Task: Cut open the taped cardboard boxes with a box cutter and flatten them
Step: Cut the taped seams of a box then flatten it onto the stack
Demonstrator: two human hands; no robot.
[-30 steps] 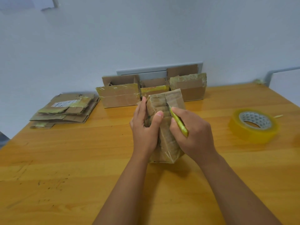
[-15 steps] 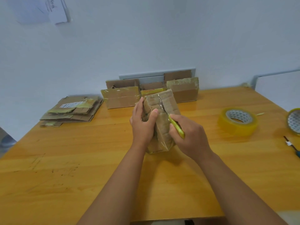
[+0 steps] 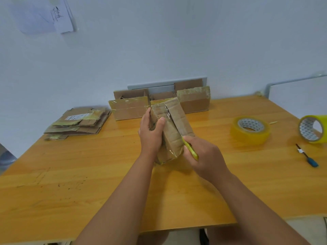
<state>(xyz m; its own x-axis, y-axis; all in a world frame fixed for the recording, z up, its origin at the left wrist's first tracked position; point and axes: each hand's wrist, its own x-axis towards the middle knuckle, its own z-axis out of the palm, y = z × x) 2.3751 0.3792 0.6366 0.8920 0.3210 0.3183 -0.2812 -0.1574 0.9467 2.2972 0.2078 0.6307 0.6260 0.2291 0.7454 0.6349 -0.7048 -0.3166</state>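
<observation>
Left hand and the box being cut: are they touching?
Touching. The head view shows the left hand gripping the box, thumb over its top face and fingers wrapped round the left side.

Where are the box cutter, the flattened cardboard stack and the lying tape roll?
box cutter (image 3: 190, 149), head view, yellow handle.
flattened cardboard stack (image 3: 79, 123), head view, top sheet.
lying tape roll (image 3: 249, 135), head view, yellow outer side.

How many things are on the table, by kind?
Cardboard boxes standing at the back: 3
Box being cut, in hand: 1
Stack of flattened boxes: 1
Yellow tape rolls: 2
Box cutter: 1
Blue-handled tool: 1
Total: 9
</observation>
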